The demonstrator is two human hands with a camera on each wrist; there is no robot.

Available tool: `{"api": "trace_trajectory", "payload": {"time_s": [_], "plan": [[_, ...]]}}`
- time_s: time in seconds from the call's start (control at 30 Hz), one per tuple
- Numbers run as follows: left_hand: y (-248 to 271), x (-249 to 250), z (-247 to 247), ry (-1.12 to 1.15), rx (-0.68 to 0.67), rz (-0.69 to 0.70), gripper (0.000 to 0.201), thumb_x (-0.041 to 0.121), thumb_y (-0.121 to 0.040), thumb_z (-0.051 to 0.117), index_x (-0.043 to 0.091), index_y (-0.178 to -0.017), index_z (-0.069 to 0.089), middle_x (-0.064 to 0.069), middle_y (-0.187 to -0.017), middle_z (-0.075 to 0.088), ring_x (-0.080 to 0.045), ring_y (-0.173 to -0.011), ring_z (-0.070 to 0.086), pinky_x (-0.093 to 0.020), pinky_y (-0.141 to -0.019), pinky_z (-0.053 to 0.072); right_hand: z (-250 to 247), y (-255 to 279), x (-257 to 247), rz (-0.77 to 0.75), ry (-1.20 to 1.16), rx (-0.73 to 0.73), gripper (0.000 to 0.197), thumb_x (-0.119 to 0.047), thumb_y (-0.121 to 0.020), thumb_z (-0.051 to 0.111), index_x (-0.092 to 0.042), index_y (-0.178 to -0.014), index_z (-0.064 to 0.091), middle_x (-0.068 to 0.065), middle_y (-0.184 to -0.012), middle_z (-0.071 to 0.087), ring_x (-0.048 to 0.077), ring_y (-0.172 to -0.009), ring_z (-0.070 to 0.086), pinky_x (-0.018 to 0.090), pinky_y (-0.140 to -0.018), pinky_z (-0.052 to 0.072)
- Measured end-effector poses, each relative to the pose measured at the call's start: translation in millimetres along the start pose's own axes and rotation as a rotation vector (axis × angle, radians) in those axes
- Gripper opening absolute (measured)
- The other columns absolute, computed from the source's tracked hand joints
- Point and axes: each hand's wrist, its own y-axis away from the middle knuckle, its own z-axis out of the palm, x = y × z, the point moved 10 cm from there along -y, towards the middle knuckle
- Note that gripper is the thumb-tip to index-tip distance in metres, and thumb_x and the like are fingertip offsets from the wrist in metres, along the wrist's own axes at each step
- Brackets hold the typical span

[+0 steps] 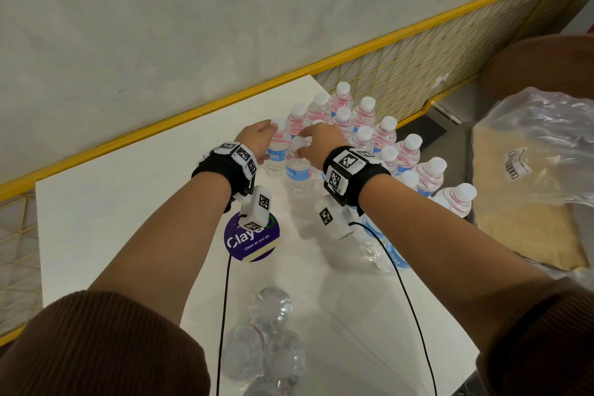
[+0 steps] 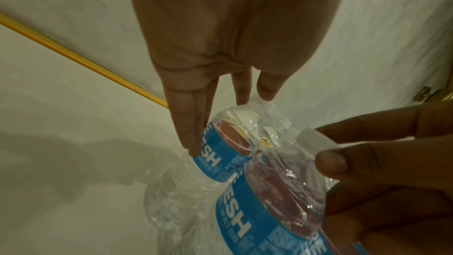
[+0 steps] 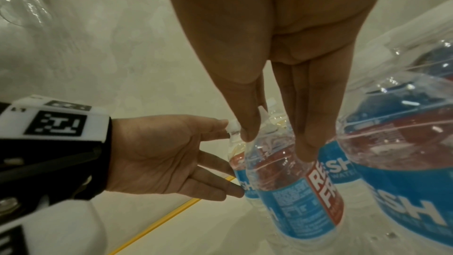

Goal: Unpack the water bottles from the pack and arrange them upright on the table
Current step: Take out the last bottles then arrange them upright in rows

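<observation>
Two water bottles with blue and red labels stand on the white table [image 1: 128,202]. My left hand [image 1: 257,141] [image 2: 230,123] lies with straight fingers against the side of the far bottle [image 1: 276,157] [image 2: 213,162], thumb at its white cap. My right hand [image 1: 319,145] [image 3: 277,139] pinches the top of the nearer bottle [image 1: 297,170] [image 3: 294,191] between thumb and fingers. Several more bottles [image 1: 363,125] stand upright in rows to the right. The remaining pack [image 1: 266,341] lies near the front edge, bottle bases facing me.
Torn clear wrap [image 1: 379,247] lies under my right forearm. A purple round sticker [image 1: 252,239] is on the table. A yellow mesh rail [image 1: 193,112] runs behind the table by the wall. A plastic-covered carton [image 1: 540,154] sits to the right.
</observation>
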Motion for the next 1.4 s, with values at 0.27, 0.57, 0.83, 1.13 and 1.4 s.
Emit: {"api": "trace_trajectory", "payload": {"time_s": [0.27,0.57,0.83,1.13,1.4], "plan": [[2,-1,0,-0.007,-0.012,-0.009,0.049,0.048,-0.094,0.043,0.030,-0.140,0.043,-0.006,-0.136,0.053,-0.035,-0.102,0.065,-0.038,-0.090,0.050,1,1,-1,-0.004,-0.001,-0.009,0.042,-0.023,-0.087,0.066,-0.009,-0.126,0.060,0.014,-0.125,0.060,0.030,-0.117,0.055,0.035,-0.096,0.047],[1,4,-4,-0.060,0.033,0.001,0.046,0.041,-0.096,0.039,0.026,-0.140,0.043,-0.007,-0.137,0.053,-0.037,-0.102,0.065,-0.041,-0.090,0.052,2,-4,0,0.009,-0.020,0.004,0.042,-0.020,-0.087,0.065,-0.011,-0.128,0.059,0.012,-0.128,0.059,0.029,-0.120,0.054,0.035,-0.098,0.046],[-4,6,-11,-0.175,0.129,0.128,0.050,0.049,-0.085,0.059,0.032,-0.131,0.053,-0.005,-0.121,0.066,-0.031,-0.102,0.067,-0.044,-0.092,0.054,7,-12,0,0.003,-0.021,-0.004,0.039,-0.019,-0.089,0.062,-0.012,-0.127,0.060,0.013,-0.127,0.059,0.029,-0.119,0.053,0.032,-0.093,0.045],[-5,29,-10,-0.390,0.170,0.328,0.054,0.034,-0.090,0.060,0.024,-0.140,0.042,-0.011,-0.137,0.053,-0.031,-0.126,0.050,-0.035,-0.100,0.040,11,-17,-1,-0.008,-0.008,0.004,0.030,-0.018,-0.087,0.062,-0.012,-0.116,0.066,0.013,-0.114,0.065,0.029,-0.108,0.059,0.024,-0.074,0.037],[-7,29,-23,-0.319,0.244,0.326,0.040,0.025,-0.091,0.061,0.018,-0.130,0.054,-0.011,-0.127,0.061,-0.029,-0.116,0.057,-0.025,-0.089,0.041,15,-22,1,-0.004,0.000,0.019,0.029,-0.020,-0.088,0.061,-0.013,-0.116,0.065,0.013,-0.114,0.064,0.030,-0.109,0.058,0.026,-0.074,0.038]]}}
